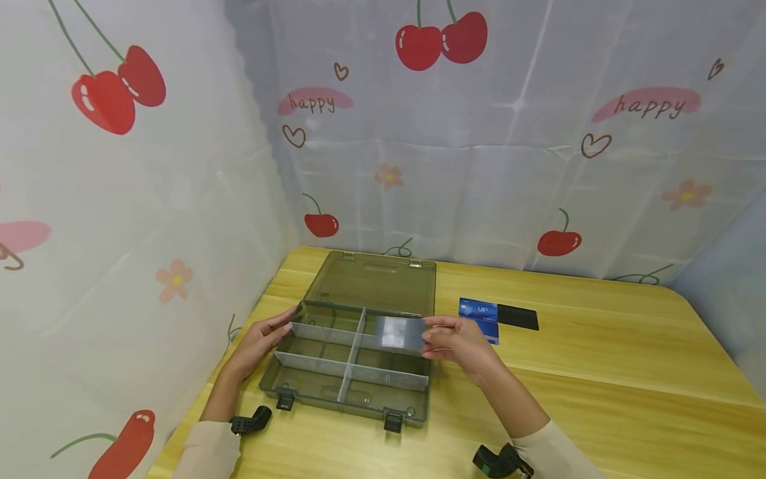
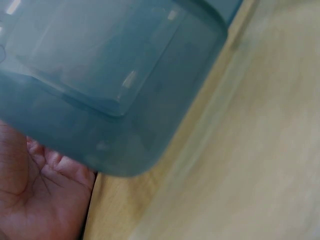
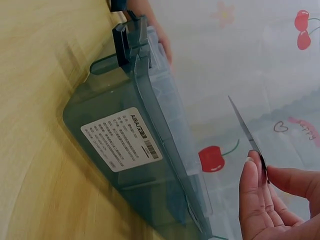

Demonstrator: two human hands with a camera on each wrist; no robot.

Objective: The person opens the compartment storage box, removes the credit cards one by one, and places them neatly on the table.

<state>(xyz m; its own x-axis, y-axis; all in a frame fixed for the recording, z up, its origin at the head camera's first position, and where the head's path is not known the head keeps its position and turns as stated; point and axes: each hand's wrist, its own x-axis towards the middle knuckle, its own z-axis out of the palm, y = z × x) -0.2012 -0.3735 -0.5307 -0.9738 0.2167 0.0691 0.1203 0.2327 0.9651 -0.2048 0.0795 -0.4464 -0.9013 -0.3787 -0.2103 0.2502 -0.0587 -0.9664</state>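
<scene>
A translucent grey-green compartment box [image 1: 346, 400] lies on the table with its lid [image 1: 377, 279] folded back. My right hand [image 1: 457, 342] pinches a glossy grey card [image 1: 397, 331] by its right end, above the right-hand compartments. Seen edge-on in the right wrist view, the thin card [image 3: 241, 120] sits between thumb and fingertips of the right hand [image 3: 275, 205], clear of the box. My left hand [image 1: 257, 342] rests against the box's left side with extended fingers near the rim. In the left wrist view, the box corner hides part of this hand [image 2: 45, 200].
Right of the box lie a blue card marked VIP [image 1: 477, 309], another blue card [image 1: 489, 330] and a black card [image 1: 518, 317]. A white label [image 3: 122, 140] is stuck on the box's side. Cherry-printed curtains [image 1: 455, 166] hang behind and left of the wooden table [image 1: 598, 399].
</scene>
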